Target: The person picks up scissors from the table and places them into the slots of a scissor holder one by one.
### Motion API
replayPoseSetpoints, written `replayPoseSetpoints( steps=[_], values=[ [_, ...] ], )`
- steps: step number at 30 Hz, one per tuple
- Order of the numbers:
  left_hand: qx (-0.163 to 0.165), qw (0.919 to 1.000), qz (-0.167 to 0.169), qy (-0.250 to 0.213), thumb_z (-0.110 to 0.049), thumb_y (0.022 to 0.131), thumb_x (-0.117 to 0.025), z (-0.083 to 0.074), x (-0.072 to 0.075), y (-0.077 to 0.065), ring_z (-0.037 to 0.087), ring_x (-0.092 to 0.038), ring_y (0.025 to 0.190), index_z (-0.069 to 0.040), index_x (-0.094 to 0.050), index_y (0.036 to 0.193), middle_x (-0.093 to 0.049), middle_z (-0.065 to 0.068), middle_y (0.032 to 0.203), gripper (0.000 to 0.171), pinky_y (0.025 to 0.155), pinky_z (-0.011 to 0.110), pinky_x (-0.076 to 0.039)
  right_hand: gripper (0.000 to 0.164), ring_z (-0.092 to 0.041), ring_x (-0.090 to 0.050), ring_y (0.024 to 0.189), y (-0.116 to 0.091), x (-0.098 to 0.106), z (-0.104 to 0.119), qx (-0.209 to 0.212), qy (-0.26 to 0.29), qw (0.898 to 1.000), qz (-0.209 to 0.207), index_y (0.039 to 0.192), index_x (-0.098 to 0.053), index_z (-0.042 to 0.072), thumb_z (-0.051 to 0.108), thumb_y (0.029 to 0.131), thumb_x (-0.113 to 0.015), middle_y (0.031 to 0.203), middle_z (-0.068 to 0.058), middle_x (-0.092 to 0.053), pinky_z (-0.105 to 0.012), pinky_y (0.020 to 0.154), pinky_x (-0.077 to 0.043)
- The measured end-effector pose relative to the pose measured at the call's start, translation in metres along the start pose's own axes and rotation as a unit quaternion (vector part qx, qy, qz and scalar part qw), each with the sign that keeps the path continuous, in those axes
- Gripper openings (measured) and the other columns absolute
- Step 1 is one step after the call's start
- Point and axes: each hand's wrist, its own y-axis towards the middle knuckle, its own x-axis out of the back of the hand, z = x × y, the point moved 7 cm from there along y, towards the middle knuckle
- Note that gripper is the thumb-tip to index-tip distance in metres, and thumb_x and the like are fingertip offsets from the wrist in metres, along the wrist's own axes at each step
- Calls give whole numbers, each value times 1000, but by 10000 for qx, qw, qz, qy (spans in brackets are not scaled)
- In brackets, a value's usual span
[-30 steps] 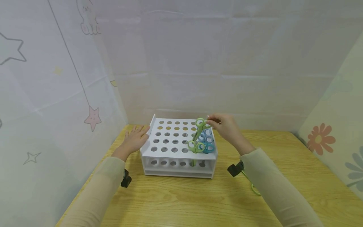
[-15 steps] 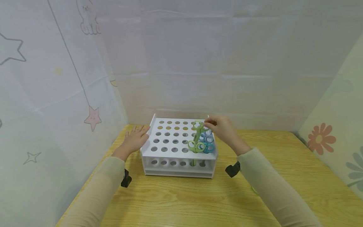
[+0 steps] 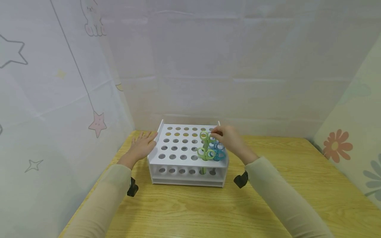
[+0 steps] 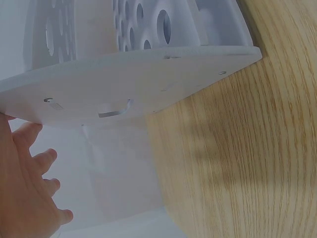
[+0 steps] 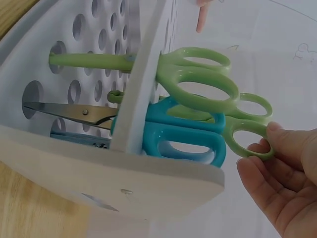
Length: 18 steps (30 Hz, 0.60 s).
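My right hand pinches one handle loop of a pair of light green scissors between thumb and fingers. Their tip passes through a hole in the top board of a white rack, above the lower board. Beside them, a second pair of green scissors and a pair of teal scissors stand handles up in the rack. Lighter blue scissors show behind the teal ones. At the rack's left side, my left hand rests with its fingers extended, fingertips at the side panel's edge.
The rack's top board has rows of round holes, with raised panels at both sides. It stands on a wooden table near a pale cloth backdrop. Printed cloth walls close off the left and right.
My right hand has moved down and slightly left, lowering the green scissors deeper into their hole. My left hand has stayed in place. Green scissors lying on the table have become hidden behind my right sleeve.
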Motion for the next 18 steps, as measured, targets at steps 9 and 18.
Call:
replayPoseSetpoints(
  steps=[9, 18],
  values=[
    [-2, 10000, -82, 18, -31, 97, -27, -2, 3, -3, 44, -1, 134, -12, -30, 145, -19, 18, 149, 52, 100, 63, 4, 14, -14, -52, 64, 1, -10, 2, 70, -176, 9996, 218, 92, -70, 4, 15, 88, -63, 81, -5, -65, -27, 58, -45],
    [-30, 10000, -80, -35, -32, 97, -27, -1, 3, -3, 44, -1, 134, -12, -29, 145, -19, 18, 149, 52, 100, 63, 5, 16, -13, -55, 69, 0, -19, 0, 32, -272, 9987, 421, 96, -69, 3, 16, 87, -63, 83, -3, -65, -29, 64, -48]
  ],
)
